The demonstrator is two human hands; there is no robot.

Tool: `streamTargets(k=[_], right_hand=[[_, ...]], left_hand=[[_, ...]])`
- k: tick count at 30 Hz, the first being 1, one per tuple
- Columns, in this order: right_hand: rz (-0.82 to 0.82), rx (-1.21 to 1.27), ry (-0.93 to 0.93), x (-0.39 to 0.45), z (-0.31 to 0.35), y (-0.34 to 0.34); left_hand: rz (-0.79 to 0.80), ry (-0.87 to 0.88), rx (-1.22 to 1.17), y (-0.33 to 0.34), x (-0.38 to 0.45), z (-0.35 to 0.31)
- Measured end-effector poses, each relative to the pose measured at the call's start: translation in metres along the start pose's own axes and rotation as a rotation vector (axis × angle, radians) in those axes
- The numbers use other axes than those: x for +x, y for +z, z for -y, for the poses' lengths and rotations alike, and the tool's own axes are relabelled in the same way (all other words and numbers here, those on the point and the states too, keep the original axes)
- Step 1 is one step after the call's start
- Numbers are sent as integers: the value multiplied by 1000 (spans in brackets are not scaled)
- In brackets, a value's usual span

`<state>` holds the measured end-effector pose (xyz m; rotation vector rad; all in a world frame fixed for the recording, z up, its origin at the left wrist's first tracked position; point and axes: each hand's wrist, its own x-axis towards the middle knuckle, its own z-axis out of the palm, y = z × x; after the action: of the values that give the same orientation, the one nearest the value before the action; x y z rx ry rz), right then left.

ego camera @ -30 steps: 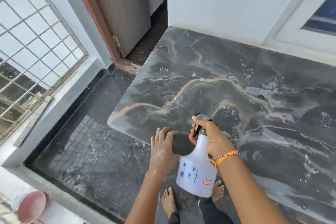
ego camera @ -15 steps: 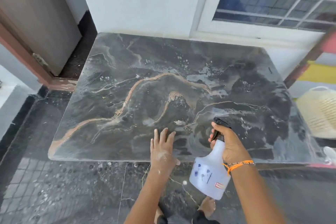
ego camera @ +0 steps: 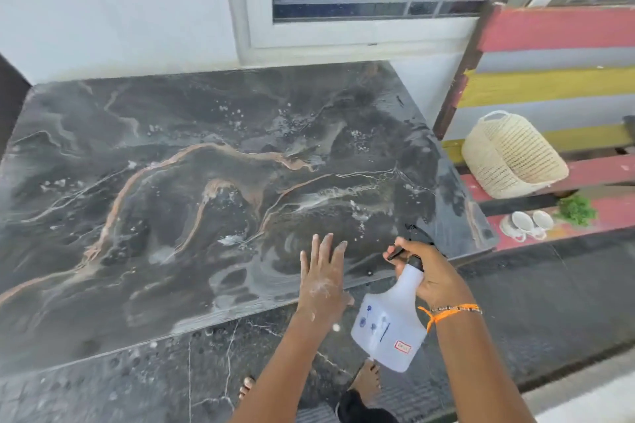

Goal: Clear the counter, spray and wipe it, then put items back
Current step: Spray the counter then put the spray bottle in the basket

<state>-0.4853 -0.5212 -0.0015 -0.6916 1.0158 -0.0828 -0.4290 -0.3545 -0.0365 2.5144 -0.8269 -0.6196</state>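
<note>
Surface [ego camera: 206,182] cleared, wet; wiping, restocking remain. Right hand [ego camera: 429,271] grips spray bottle [ego camera: 391,326] at 5 o'clock; left hand [ego camera: 323,278] flat, fingers straight.

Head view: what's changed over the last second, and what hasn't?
The camera swung right, bringing the basket and striped bench into view. The right hand keeps its grip on the spray bottle; the left hand stays flat, fingers straight, on the wet counter. No clear shift otherwise.
</note>
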Motion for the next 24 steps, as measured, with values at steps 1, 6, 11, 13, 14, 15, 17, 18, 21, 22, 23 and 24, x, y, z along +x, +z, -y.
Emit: streamTargets(k=[1,6,11,13,14,15,17,18,21,22,23,24], right_hand=[[-38,37,-30,2,7,-15],[-172,81,-58,19,38,-80],[-155,84,-60,33,65,-120],[-106,32,-73,35,78,-126],[-75,-24,-84,36,84,-127],[-42,-93,-89,36,91,-127],[22,-184,-89,37,103,-122],[55,-187,-89,38,109,-119],[121,-154,-63,47,132,-99],[136,-158,-56,52,140,-91],[153,-160,-50,57,147,-83],[165,-161,-39,64,153,-75]], left_hand=[[9,23,-4,6,7,-13],[9,93,-15,32,35,-69],[4,74,-4,59,54,-112],[2,51,-30,66,62,-125],[-1,41,-42,69,66,-132],[-8,34,-55,70,70,-137],[-37,21,-87,69,79,-144],[-59,8,-110,68,84,-146],[-109,-29,-172,58,102,-147],[-120,-35,-176,54,110,-146],[-129,-44,-171,49,120,-146],[-133,-56,-163,44,131,-145]])
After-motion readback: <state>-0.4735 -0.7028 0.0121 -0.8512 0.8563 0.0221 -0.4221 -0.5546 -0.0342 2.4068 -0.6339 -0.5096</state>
